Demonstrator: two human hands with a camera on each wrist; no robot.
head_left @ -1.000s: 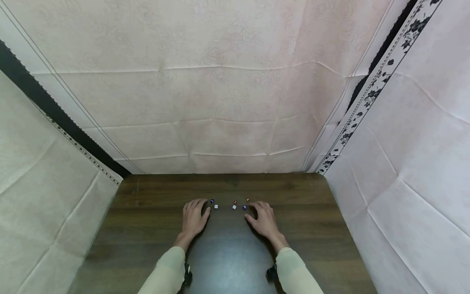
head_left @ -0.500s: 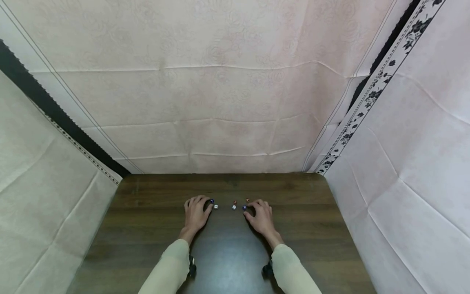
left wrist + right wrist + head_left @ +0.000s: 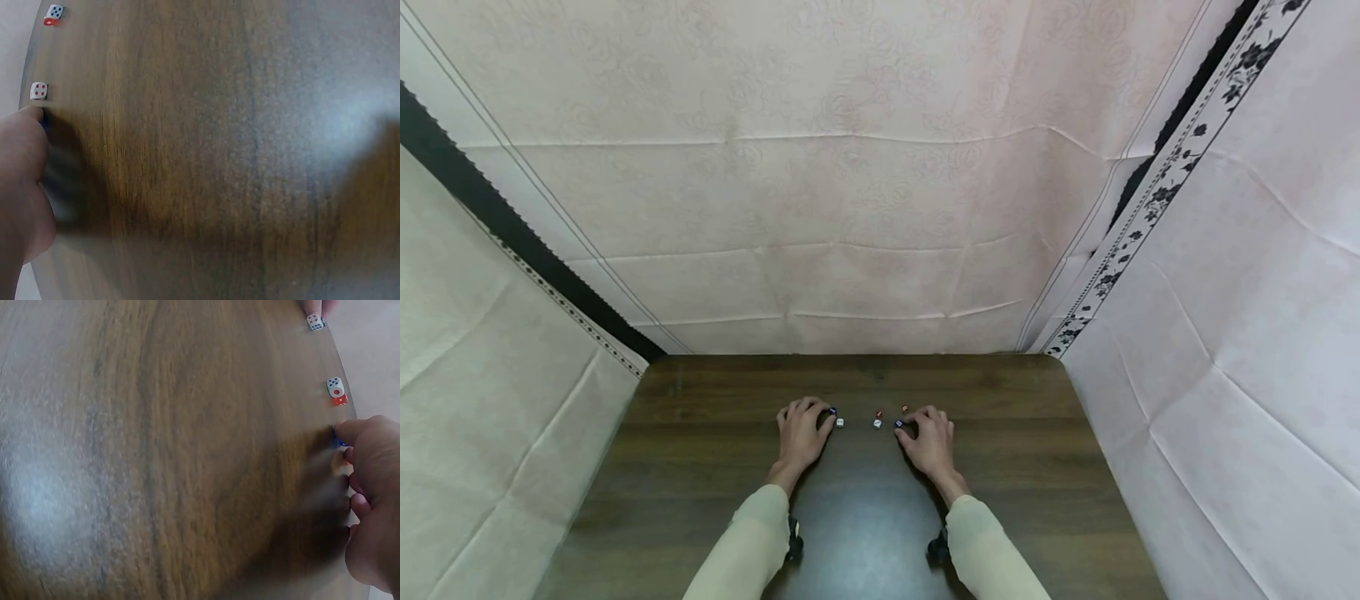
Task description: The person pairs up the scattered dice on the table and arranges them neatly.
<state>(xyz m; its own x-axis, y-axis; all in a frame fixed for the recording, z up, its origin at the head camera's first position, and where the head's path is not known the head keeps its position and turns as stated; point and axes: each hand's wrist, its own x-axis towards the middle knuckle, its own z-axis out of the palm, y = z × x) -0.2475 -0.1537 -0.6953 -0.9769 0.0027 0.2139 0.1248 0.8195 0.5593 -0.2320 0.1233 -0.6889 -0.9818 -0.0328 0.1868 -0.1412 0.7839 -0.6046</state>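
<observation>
Near the middle of the table, my left hand (image 3: 800, 433) pinches a blue die (image 3: 832, 411) between thumb and index finger. Only a sliver of that die shows past the thumb in the left wrist view. Just right of it lies a white die (image 3: 39, 90) with red pips up. My right hand (image 3: 931, 442) has thumb and index finger closed on another blue die (image 3: 339, 442), partly covered by the fingers. Between the hands, a second white die (image 3: 877, 424) lies in front of a red die (image 3: 879, 414). An orange-red die (image 3: 905, 409) lies beyond the right fingertips.
The dark wooden table (image 3: 880, 379) ends at a straight far edge, with pale cloth (image 3: 850, 200) hanging behind it and at both sides. Black devices are strapped at both wrists, by the light sleeves (image 3: 752, 533).
My left hand has moved right and forward onto its blue die. The right thumb and index finger have come in to the other blue die. The dice stay about where they were.
</observation>
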